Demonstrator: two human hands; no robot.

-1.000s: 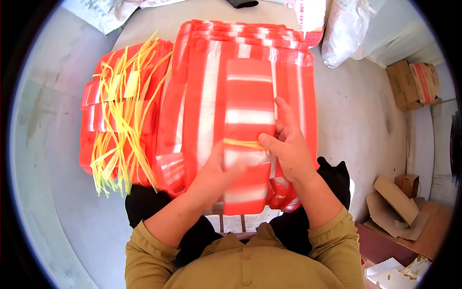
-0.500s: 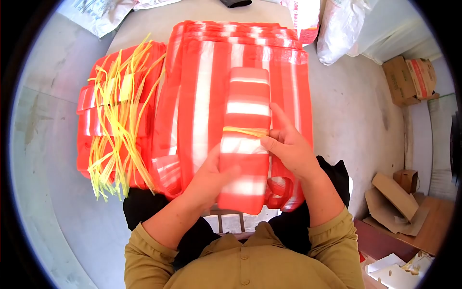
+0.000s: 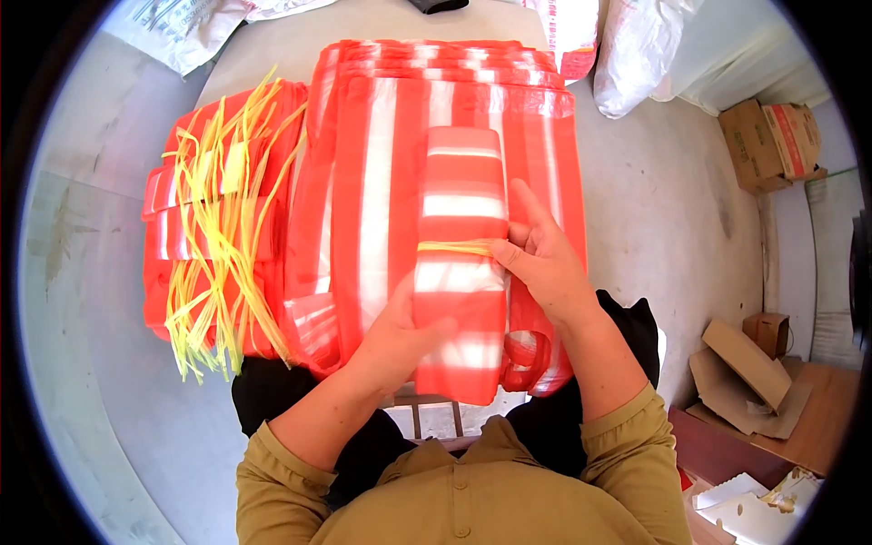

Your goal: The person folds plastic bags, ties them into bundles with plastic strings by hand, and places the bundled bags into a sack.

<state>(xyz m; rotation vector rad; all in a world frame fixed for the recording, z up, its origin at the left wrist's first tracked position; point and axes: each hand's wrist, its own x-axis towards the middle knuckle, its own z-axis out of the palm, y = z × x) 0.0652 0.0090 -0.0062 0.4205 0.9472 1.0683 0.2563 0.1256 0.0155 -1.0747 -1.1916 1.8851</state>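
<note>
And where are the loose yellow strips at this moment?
In the head view, the yellow strips lie at left, across folded red bundles beside the large striped stack.

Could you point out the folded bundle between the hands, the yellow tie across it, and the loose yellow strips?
Folded bundle (image 3: pixel 460 277): head view, middle of its upper face.
Yellow tie (image 3: pixel 454 247): head view, mid-length across the bundle.
Loose yellow strips (image 3: pixel 221 245): head view, middle of the heap.

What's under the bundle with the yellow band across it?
A red-and-white stack shows on either side of the bundle. The bundle hides what's directly beneath; I can't tell whether they touch.
</note>
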